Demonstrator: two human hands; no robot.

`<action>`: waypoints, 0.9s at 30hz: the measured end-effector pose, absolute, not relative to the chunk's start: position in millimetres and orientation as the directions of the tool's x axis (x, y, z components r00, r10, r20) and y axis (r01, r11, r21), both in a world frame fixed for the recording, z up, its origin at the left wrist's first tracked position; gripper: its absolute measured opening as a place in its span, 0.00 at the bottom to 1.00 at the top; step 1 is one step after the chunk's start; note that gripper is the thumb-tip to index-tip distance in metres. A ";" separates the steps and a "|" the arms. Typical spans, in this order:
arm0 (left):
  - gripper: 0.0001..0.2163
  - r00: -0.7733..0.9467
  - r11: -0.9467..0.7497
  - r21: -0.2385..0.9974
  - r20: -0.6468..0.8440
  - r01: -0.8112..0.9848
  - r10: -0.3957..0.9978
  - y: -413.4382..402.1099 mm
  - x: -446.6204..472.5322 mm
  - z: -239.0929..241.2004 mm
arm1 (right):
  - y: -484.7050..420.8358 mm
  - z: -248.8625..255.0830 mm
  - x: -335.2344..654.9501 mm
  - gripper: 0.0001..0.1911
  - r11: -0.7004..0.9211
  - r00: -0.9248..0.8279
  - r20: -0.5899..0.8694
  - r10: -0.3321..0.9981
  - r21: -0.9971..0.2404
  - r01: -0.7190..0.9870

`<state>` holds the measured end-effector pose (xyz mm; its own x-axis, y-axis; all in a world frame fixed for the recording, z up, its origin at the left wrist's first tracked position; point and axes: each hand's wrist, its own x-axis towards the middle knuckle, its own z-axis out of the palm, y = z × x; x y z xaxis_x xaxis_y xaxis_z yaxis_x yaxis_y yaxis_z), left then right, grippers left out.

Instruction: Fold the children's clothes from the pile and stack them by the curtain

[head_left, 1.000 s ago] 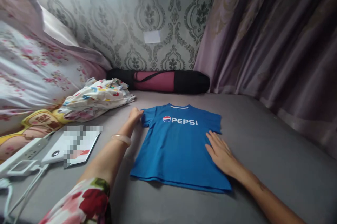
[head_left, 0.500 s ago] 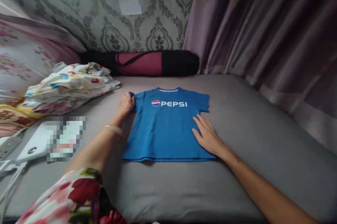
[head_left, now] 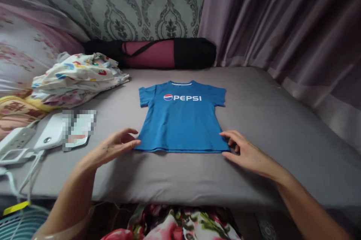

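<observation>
In the head view, a blue short-sleeved cloth T-shirt (head_left: pixel 183 123) with white PEPSI lettering lies print side up on the grey-sheeted bed (head_left: pixel 183 180) in front of me. It is already spread nearly flat, both sleeves pointing outward; its body lies unfolded, and a slight waviness remains along the hem. My left hand (head_left: pixel 118 146) is at the left hem corner, my right hand (head_left: pixel 245 153) at the right one, thumb and fingers parted on each. Neither visibly grips cloth; whether they press it, I cannot tell.

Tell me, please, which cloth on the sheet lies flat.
The blue shirt, its hem between left hand and right hand; the patterned cloth lies heaped.
</observation>
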<state>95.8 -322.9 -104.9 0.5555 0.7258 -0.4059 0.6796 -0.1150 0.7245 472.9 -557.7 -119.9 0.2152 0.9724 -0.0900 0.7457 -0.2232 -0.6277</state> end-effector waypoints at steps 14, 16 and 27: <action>0.21 0.412 -0.233 0.763 -0.048 0.603 0.910 -364.5 115.4 -137.8 | -545.2 -121.4 437.6 0.15 -0.343 0.363 0.082 0.928 -0.187 0.920; 0.20 0.394 -0.318 0.628 0.019 0.711 0.919 -362.7 118.6 -143.5 | -542.7 -119.4 431.4 0.17 -0.397 0.404 0.053 0.913 -0.106 0.912; 0.24 0.762 -0.770 0.171 0.126 0.614 0.636 -340.9 86.1 -129.3 | -555.7 -115.7 443.7 0.26 -0.263 0.263 0.121 0.957 -0.015 0.965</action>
